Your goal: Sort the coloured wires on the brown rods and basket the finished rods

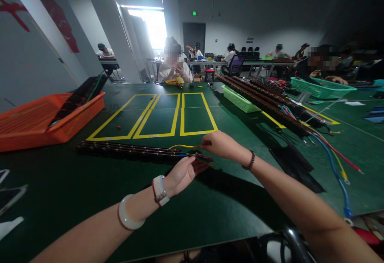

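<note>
Head view: right hand [220,143] pinching slender, curved yellow wire [185,146].

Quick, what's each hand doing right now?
Left hand: partly closed, holding wires at the end of the dark bundle.
Right hand: closed, pinching the yellow wire between its fingertips.

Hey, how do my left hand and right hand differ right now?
The left hand holds several wires; the right hand pinches one yellow wire. The left hand's wrist has a watch and a pale bangle; the right hand's, a dark bracelet. Both hands are over the green table.
</note>
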`<state>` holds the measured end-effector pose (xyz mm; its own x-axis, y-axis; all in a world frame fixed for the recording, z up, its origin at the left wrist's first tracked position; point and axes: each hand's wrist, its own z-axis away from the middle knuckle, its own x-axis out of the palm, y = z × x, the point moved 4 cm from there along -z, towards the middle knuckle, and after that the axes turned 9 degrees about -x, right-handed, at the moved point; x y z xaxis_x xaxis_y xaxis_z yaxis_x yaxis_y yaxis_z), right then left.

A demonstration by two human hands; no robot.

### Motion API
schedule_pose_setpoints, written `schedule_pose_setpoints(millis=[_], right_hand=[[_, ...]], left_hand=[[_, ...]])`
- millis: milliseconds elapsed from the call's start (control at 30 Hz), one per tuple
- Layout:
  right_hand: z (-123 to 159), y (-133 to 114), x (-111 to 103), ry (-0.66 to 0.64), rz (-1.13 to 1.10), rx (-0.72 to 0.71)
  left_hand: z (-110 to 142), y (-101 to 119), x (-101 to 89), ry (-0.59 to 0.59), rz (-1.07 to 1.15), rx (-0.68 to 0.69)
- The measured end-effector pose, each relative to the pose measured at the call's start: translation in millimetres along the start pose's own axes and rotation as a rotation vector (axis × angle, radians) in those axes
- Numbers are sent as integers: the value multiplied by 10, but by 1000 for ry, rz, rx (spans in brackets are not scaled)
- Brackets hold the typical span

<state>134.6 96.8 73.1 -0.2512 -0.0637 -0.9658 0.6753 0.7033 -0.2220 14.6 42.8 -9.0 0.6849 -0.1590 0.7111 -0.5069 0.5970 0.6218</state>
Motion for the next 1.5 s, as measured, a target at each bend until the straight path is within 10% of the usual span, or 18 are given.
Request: schedule_pose_setpoints(millis=[467, 600, 833, 1067, 1500], right_hand=[[-79, 321, 525, 121, 569, -328], [-47, 325, 619, 99, 512, -374], [282, 227, 430, 479, 131, -417], [458, -131, 383, 200, 317, -819], [348, 5, 208, 73, 82, -520]], left_hand=[[-49, 19, -39, -26, -129, -31], [-58, 9, -59, -25, -117, -64], [-22, 25, -41, -8, -99, -71], [-38, 9, -39, -42, -69, -74], [-64, 4, -29, -43, -126, -22]])
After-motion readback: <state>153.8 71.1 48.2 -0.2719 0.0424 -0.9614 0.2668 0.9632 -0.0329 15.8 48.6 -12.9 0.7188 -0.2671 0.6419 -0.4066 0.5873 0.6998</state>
